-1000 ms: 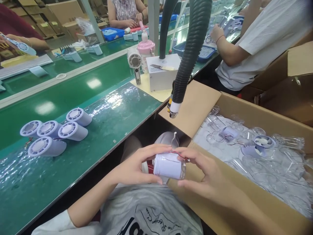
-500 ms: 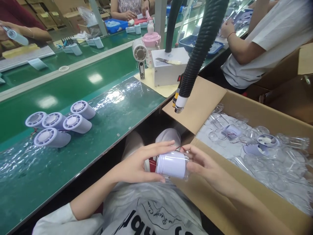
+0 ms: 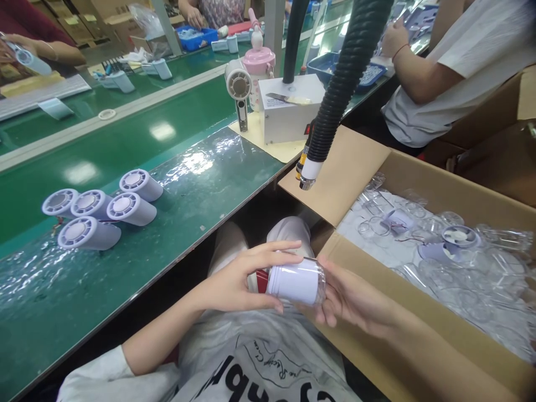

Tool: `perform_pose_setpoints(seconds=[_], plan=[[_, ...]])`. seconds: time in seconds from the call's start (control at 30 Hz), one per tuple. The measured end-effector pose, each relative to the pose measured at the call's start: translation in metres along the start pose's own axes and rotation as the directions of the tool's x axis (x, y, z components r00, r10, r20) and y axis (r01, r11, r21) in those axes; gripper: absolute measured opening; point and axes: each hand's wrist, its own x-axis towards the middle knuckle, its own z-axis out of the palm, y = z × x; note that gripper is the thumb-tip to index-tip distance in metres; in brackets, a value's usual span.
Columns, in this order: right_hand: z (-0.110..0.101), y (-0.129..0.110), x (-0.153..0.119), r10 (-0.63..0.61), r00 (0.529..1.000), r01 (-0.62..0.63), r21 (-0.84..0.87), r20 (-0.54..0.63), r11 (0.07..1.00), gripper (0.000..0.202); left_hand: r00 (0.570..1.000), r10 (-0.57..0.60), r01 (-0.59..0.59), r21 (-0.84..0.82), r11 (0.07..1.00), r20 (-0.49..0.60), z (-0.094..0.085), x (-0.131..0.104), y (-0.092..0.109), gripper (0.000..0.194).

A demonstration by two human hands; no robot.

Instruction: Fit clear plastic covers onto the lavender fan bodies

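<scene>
lavender cylinder [image 3: 293, 283] is in both hands above the lap, lying roughly on its side; clear shell [image 3: 321, 283] looks to be around it, showing past its right end

left hand [image 3: 243, 279]: fingers over the top, thumb below, curved round the left end; right hand [image 3: 352, 298]: thumb up top, fingers bunched under the clear end, cupping it; exact contact of right thumb hard to see

red-and-white part [image 3: 262, 281] sits between left palm and cylinder, can't tell what it is or if it's joined on

progress, my read: this one is at least sleeved; wiring and whether the shell is fully seated, can't tell

five lavender housings [image 3: 90, 233] on the green bench [image 3: 184, 218], vented ends showing, no clear shell I can make out on them, so those look to be without one

open carton [image 3: 364, 279] on the right has a heap of clear shells [image 3: 498, 273] plus at least two lavender pieces [image 3: 397, 221], so plenty of loose parts left

black hose [image 3: 341, 84] hangs between bench and carton, nozzle down, touching neither hand; white box [image 3: 288, 117] behind it with a knife [image 3: 285, 99] on top
</scene>
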Motion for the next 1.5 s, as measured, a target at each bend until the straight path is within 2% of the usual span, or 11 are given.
perform_pose_setpoints(seconds=[0.2,0.3,0.4,0.47,0.53,0.6,0.77,0.87,1.03,1.23,1.5], plan=[[0.0,0.004,0.002,0.093,0.995,-0.091,-0.063,0.04,0.994,0.072,0.989,-0.124,0.126,0.014,0.992,-0.084,0.008,-0.003,0.012,0.069],[-0.008,0.011,0.002,-0.162,0.984,0.116,-0.411,-0.079,0.904,0.056,0.96,-0.26,0.256,-0.053,0.965,-0.102,0.009,-0.003,0.022,0.066],[-0.018,0.017,0.001,-0.657,0.752,0.408,-0.821,0.053,0.4,0.031,0.937,-0.337,0.323,-0.14,0.936,-0.094,0.01,-0.004,0.027,0.063],[-0.022,0.019,0.0,-0.741,0.579,0.523,-0.852,0.339,0.019,0.055,0.924,-0.374,0.355,-0.18,0.917,-0.079,0.009,-0.004,0.028,0.063],[-0.023,0.019,-0.001,-0.694,0.497,0.605,-0.782,0.52,-0.153,0.065,0.916,-0.396,0.377,-0.2,0.904,-0.059,0.009,-0.004,0.028,0.062],[-0.022,0.018,-0.002,-0.677,0.53,0.627,-0.773,0.511,-0.093,0.063,0.918,-0.394,0.378,-0.208,0.902,-0.041,0.008,-0.004,0.027,0.064],[-0.015,0.02,-0.003,-0.598,0.782,0.576,-0.57,0.176,0.586,0.055,0.947,-0.321,0.312,-0.192,0.931,-0.02,0.006,-0.008,0.021,0.077],[-0.013,0.021,-0.002,-0.555,0.818,0.562,-0.418,0.152,0.714,0.05,0.932,-0.362,0.351,-0.29,0.89,0.015,0.007,-0.009,0.017,0.075],[-0.014,0.022,-0.004,-0.556,0.824,0.51,-0.57,0.108,0.644,0.058,0.896,-0.441,0.429,-0.374,0.822,0.058,0.011,-0.009,0.013,0.078],[-0.018,0.025,-0.005,-0.656,0.731,0.565,-0.706,0.189,0.427,0.064,0.928,-0.371,0.345,-0.479,0.807,0.043,0.02,-0.011,0.002,0.08],[-0.005,0.027,-0.016,-0.765,0.623,0.568,-0.766,0.163,0.3,0.064,0.97,-0.243,0.221,-0.481,0.849,0.017,0.02,-0.009,0.01,0.086]])
